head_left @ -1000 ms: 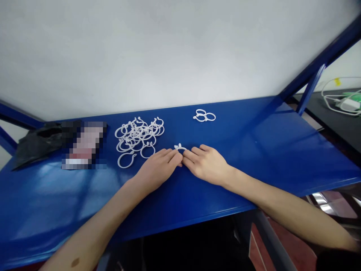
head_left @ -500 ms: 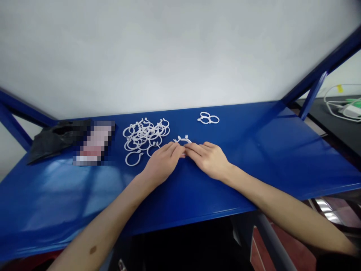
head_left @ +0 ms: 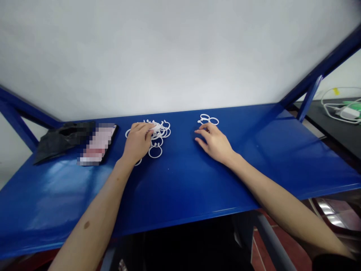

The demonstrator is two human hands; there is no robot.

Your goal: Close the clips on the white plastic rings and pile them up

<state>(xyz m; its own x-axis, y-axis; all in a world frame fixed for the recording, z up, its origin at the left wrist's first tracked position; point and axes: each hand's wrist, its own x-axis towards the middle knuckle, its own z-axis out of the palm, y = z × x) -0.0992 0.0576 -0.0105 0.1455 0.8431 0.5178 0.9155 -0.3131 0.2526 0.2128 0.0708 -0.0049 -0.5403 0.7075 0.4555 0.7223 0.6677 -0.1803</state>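
Note:
My left hand [head_left: 137, 142] reaches over a pile of white plastic rings [head_left: 155, 152], its fingers and thumb apart. The fingertips touch the upper part of the pile and cover some of it. Each ring is thin and round, with small knobs at a gap. My right hand [head_left: 214, 141] hovers over the blue table with its fingers curved and spread, and no object shows in them. Just beyond its fingertips lies a small group of the same rings [head_left: 214, 121], partly overlapping.
Left of the pile lies a phone [head_left: 97, 145] with a blurred screen, beside a crumpled black bag [head_left: 56, 143]. The blue table [head_left: 180, 195] meets a pale wall at the back. On the right, a white cable with an adapter [head_left: 349, 113] rests on a dark surface.
My hands were together at the middle around a ring. The left has moved left onto the pile; the right has moved right and up, near the small group. The middle ring is gone from there.

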